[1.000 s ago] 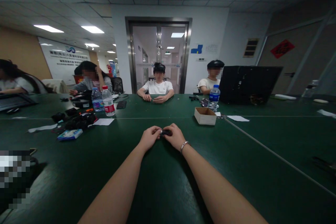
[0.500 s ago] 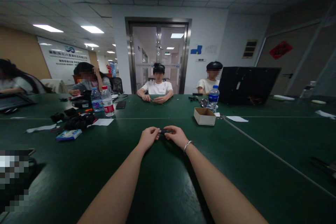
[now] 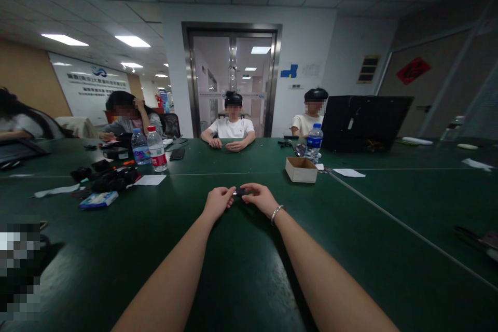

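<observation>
Just above the green table (image 3: 241, 249), a short dark stick-like object (image 3: 240, 193) with a pale, shiny left end spans my two hands. Its kind is too small to make out. My left hand (image 3: 218, 203) pinches the pale end between thumb and fingers. On the dark end are the thumb and fingertips of my right hand (image 3: 261, 199), the palm arched away from it. A silver bracelet (image 3: 277, 213) circles my right wrist. Fingers cover both tips of the object.
An open cardboard box (image 3: 301, 171) stands beyond my right hand, near a blue-labelled bottle (image 3: 313, 143). Left are two bottles, a blue-and-white packet (image 3: 98, 200) and black gear (image 3: 112, 178). A large black case (image 3: 365, 123) stands at back right. Several people sit around the table.
The view has shifted slightly. My right fingers look a little more spread, while both hands still hold the dark stick-like object in nearly the same place.
</observation>
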The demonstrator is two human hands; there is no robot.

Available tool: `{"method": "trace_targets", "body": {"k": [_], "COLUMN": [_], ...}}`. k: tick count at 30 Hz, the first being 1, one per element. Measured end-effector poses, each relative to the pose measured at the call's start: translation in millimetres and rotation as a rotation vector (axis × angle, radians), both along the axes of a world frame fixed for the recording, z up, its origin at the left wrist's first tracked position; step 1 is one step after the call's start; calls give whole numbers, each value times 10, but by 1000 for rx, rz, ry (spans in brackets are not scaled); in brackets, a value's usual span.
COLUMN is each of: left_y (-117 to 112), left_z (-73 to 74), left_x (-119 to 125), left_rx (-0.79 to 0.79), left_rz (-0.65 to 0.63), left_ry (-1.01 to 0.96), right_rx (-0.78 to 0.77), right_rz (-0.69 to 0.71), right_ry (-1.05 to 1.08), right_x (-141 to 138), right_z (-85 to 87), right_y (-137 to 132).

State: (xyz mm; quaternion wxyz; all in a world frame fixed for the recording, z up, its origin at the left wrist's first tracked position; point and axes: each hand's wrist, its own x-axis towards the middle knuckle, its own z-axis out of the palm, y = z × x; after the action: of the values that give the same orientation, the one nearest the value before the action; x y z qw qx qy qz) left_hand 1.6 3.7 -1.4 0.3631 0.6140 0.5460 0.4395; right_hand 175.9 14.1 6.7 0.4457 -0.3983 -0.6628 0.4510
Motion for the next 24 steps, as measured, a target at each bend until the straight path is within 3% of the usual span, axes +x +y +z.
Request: {"method": "trace_targets", "body": {"k": [7,12,14,16,18,20,21,24], "left_y": [-17,-40,-60,-83,-111,-166,-213,-471], "left_z": [38,5,65,245,541,871,1012,1230], "left_x": [1,-55,-28,38,107,113,74,-238], "left_rx": [32,83,103,166,258,277,243,234], "left_rz": [-13,-158,-100,26,107,45,-64,-184], "left_ry": [-23,-169,-231,-285,-315,-299,-244,-195], "right_rx": [-38,-110,-124,-131,-134,-138,-137,-136], "right_rz": [48,57,37,17,7,1,-9,-22], "right_ry": [121,179,183,182,189,202,209,214], "right_x": [8,-3,-4,-3,-2,-2,-2,-6], "right_z": [-46,-57,-57,-55,-55,-57,-58,-66], "right_y": [36,70,74,71,67,66,67,75]}}
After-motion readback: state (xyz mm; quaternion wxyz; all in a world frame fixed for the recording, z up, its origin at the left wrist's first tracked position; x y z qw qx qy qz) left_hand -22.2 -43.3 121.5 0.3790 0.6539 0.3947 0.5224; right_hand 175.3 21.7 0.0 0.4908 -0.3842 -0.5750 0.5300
